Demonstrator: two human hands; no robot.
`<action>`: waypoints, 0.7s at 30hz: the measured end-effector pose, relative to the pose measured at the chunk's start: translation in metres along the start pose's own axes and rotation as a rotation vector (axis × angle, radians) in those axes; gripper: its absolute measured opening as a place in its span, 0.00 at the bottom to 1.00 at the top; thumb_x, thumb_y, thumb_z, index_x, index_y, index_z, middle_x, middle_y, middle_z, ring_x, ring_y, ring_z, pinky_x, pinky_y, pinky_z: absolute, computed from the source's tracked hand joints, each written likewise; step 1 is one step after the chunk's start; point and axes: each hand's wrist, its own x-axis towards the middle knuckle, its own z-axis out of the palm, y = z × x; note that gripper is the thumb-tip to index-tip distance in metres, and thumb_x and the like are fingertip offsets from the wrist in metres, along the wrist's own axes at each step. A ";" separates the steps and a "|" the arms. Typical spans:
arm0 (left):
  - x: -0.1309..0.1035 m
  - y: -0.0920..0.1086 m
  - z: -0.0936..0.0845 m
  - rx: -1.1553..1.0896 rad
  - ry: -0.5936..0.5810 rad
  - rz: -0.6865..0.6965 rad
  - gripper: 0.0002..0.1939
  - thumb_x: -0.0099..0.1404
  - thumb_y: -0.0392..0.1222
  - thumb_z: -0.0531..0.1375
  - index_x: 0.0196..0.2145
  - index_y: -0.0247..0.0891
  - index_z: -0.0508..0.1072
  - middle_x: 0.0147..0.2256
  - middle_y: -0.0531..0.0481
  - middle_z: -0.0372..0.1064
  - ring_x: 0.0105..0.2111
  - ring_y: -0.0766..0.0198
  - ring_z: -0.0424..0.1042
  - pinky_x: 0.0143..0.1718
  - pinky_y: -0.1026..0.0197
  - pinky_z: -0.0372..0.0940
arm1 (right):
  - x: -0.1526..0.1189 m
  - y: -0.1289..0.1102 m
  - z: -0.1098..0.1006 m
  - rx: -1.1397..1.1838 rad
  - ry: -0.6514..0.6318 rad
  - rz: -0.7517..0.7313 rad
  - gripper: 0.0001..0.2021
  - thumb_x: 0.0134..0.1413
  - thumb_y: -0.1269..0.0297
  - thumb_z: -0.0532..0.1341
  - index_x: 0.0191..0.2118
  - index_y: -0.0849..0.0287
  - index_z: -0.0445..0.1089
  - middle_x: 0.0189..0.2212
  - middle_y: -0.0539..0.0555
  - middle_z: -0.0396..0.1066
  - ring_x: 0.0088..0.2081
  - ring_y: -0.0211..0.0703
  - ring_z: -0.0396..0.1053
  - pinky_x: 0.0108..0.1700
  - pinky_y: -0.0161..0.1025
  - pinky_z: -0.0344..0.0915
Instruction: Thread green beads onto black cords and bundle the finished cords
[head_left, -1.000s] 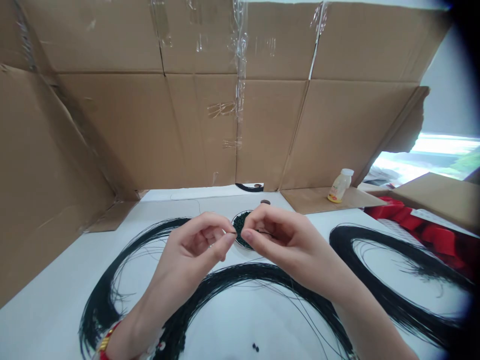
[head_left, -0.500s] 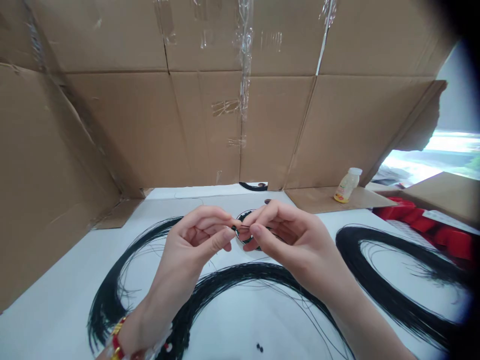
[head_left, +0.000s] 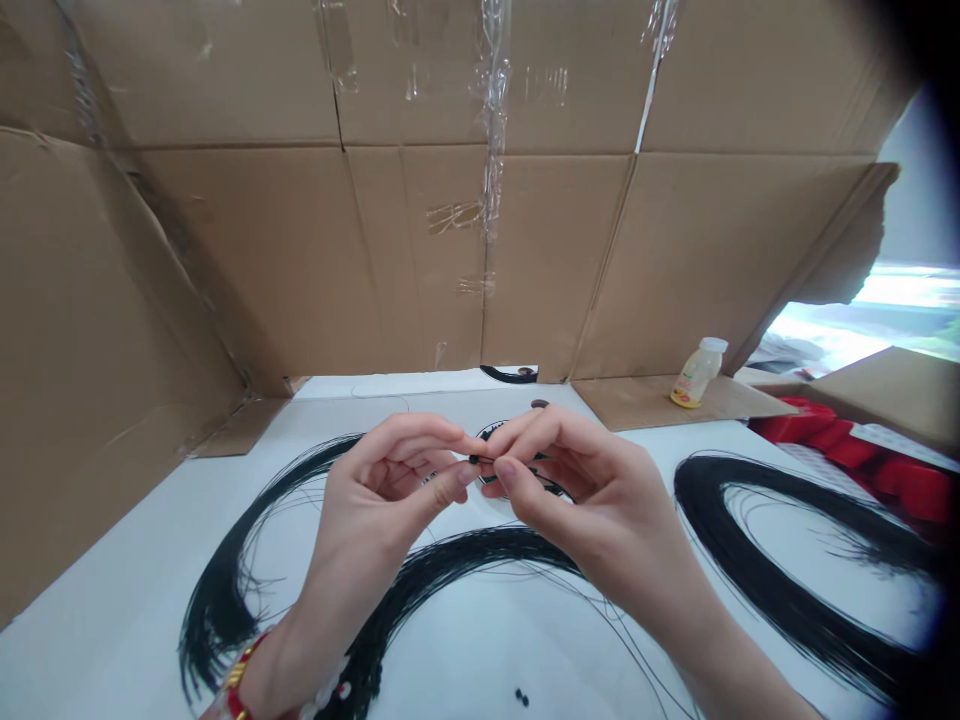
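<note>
One small dark bead [head_left: 474,459], pinched in the fingertips of the left hand [head_left: 386,490]; one thin dark strand [head_left: 487,459], gripped just beside it by the right hand [head_left: 600,490]; both presumably light, bead slippery, strand springy, best held near its tip.

Three large black strand bundles [head_left: 480,546], two loose beads [head_left: 519,694], one bottle [head_left: 698,374]
</note>
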 end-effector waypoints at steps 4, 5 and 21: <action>-0.002 0.001 0.002 0.028 0.018 0.024 0.08 0.60 0.38 0.73 0.37 0.50 0.82 0.34 0.60 0.83 0.28 0.73 0.75 0.33 0.75 0.72 | -0.002 0.002 0.002 -0.057 0.042 -0.035 0.07 0.60 0.70 0.67 0.31 0.57 0.71 0.35 0.47 0.77 0.36 0.33 0.76 0.41 0.28 0.74; -0.002 0.002 0.003 0.033 0.024 0.031 0.08 0.60 0.38 0.73 0.37 0.50 0.81 0.34 0.60 0.83 0.28 0.73 0.75 0.32 0.75 0.72 | -0.002 0.002 0.003 -0.075 0.056 -0.046 0.07 0.60 0.71 0.67 0.31 0.57 0.71 0.35 0.47 0.77 0.36 0.33 0.76 0.41 0.29 0.74; -0.006 0.004 0.012 0.089 0.110 0.097 0.11 0.60 0.33 0.73 0.36 0.49 0.81 0.34 0.61 0.82 0.32 0.73 0.79 0.38 0.77 0.73 | -0.002 0.005 0.008 -0.119 0.084 -0.074 0.08 0.57 0.74 0.65 0.30 0.57 0.68 0.34 0.46 0.76 0.36 0.32 0.74 0.41 0.29 0.74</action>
